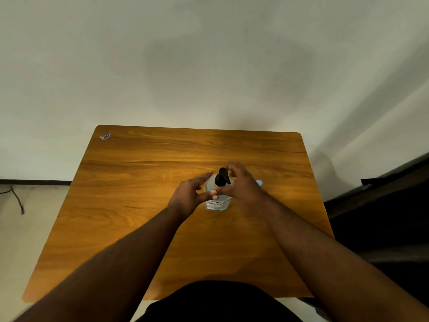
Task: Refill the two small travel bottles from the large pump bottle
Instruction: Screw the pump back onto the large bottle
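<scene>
Pump bottle (pixel 217 201), large, clear, part-filled with pale blue liquid under a black pump head, stands upright on the wooden tabletop (pixel 139 205) near its middle, long axis vertical, its nozzle pointing away from the person and slightly left. Nearest the camera, the left hand (pixel 189 196) rests against the bottle's left side, fingers fairly straight and relaxed, thumb toward the front. The right hand (pixel 241 184) curls round the neck and pump head from the right, apparently gripping it. Just beyond that hand, a small pale blue piece (pixel 259 182) peeks out, possibly one travel bottle; the other is not visible. Refilling seems barely begun: no small bottle sits under the nozzle. A small sticker (pixel 105 135) marks the tabletop's far left corner.
</scene>
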A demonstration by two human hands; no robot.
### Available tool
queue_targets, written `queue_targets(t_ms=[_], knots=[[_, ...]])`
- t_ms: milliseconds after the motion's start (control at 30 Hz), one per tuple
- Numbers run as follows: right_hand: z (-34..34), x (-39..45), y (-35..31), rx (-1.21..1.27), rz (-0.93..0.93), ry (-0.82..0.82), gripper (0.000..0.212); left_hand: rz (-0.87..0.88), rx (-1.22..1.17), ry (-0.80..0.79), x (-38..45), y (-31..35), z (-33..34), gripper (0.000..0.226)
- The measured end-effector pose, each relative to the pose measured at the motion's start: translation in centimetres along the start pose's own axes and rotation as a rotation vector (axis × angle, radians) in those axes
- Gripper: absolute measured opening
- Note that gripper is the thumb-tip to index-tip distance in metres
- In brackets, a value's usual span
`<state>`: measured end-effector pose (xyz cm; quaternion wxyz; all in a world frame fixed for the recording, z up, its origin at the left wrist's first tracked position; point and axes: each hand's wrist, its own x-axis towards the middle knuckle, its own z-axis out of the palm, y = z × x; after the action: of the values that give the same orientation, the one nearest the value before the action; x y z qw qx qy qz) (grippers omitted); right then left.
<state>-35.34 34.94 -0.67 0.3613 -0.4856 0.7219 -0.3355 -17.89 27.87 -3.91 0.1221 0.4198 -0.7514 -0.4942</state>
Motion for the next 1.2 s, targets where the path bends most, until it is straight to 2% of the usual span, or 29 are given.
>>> queue_targets(t_ms=[67,133,200,267,367,433,467,533,600,700,767,867,933,1000,1100,1133,1200], knots=[[-1.3,0.1,0.2,0.151,0.092,-0.154,0.067,-0.006,-0.004,-0.003,0.1,0.2,0.0,0.079],[-2.4,0.3,0.4,0.165,0.082,-0.233,0.066,-0.012,-0.018,-0.004,0.1,0.3,-0.1,0.08],[-2.5,0.6,0.3,0.116,0.049,-0.187,0.055,-0.017,-0.034,-0.003,0.1,0.3,-0.1,0.08],[-2.1,0.7,-0.1,-0.048,-0.015,-0.076,0.044,-0.022,-0.048,-0.008,0.1,0.2,-0.2,0.081],[-1.8,0.9,0.5,-0.31,-0.1,-0.036,0.051,-0.026,-0.051,-0.013,0.1,0.2,-0.1,0.081],[-2.2,0.8,0.6,-0.247,-0.083,-0.102,0.061,-0.025,-0.055,-0.012,0.1,0.2,-0.1,0.08],[-2.5,0.9,0.5,-0.182,-0.092,-0.142,0.06,-0.027,-0.059,-0.01,0.1,0.2,-0.1,0.08],[-2.7,1.2,0.1,-0.144,-0.147,-0.194,0.045,-0.033,-0.074,-0.009,0.1,0.3,-0.1,0.079],[-2.3,1.4,-0.4,-0.216,-0.198,-0.171,0.034,-0.033,-0.078,-0.015,0.1,0.4,0.0,0.079],[-1.3,1.6,-0.2,-0.42,-0.236,-0.035,0.044,-0.032,-0.05,-0.013,0.0,0.4,0.1,0.08],[-1.2,1.5,0.0,-0.483,-0.22,-0.029,0.052,-0.034,-0.042,-0.009,-0.1,0.3,0.1,0.08],[-2.9,1.8,-0.4,-0.338,-0.152,-0.244,0.068,-0.035,-0.057,-0.013,-0.1,0.4,0.0,0.08],[-3.7,2.0,-0.9,-0.281,-0.188,-0.323,0.054,-0.042,-0.074,-0.013,-0.1,0.3,0.1,0.08],[-3.1,1.8,-1.1,-0.312,-0.229,-0.267,0.038,-0.047,-0.072,-0.008,-0.2,0.2,0.2,0.08],[-2.0,1.5,-0.9,-0.449,-0.206,-0.118,0.047,-0.042,-0.054,-0.008,-0.3,0.2,0.3,0.081],[-2.1,1.5,-0.8,-0.414,-0.16,-0.125,0.051,-0.041,-0.051,-0.008,-0.3,0.2,0.3,0.081],[-3.1,1.6,-0.9,-0.206,-0.071,-0.242,0.054,-0.041,-0.056,-0.01,-0.3,0.4,0.2,0.08]])
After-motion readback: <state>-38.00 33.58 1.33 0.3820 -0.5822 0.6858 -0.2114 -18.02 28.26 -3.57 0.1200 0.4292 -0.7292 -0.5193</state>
